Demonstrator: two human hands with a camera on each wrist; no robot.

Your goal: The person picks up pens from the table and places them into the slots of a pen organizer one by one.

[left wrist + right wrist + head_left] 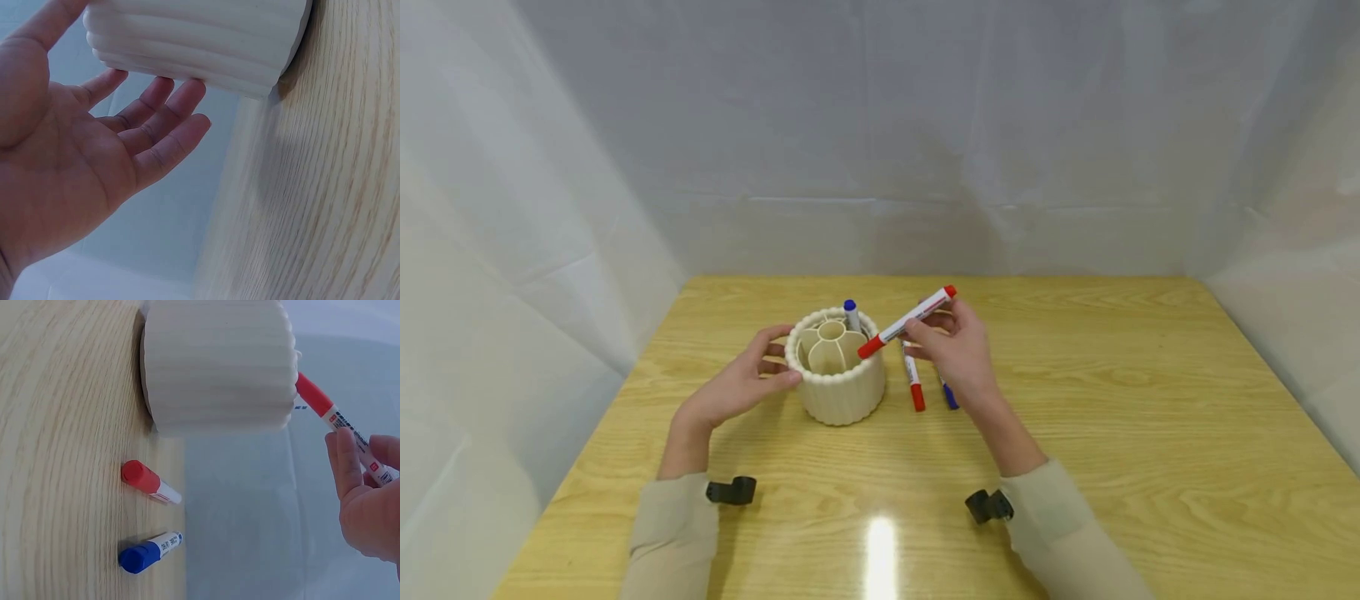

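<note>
Our right hand [958,354] pinches the red marker [907,322], long axis slanting down-left, its capped tip just over the near rim of the ribbed holder [838,392]; our left hand [741,385] lies open-fingered against the holder's left wall; two more markers [150,481] lie on the bench [1150,417], just right of the holder.

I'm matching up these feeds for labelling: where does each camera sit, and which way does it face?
Head: worn high, facing forward and down at the table; both forearms, left hand, right hand show.
Left wrist: beside the palm, facing the ribbed holder; open fingers show.
Right wrist: low, facing the holder, two lying markers; fingers pinch a red marker.
All share the holder.
</note>
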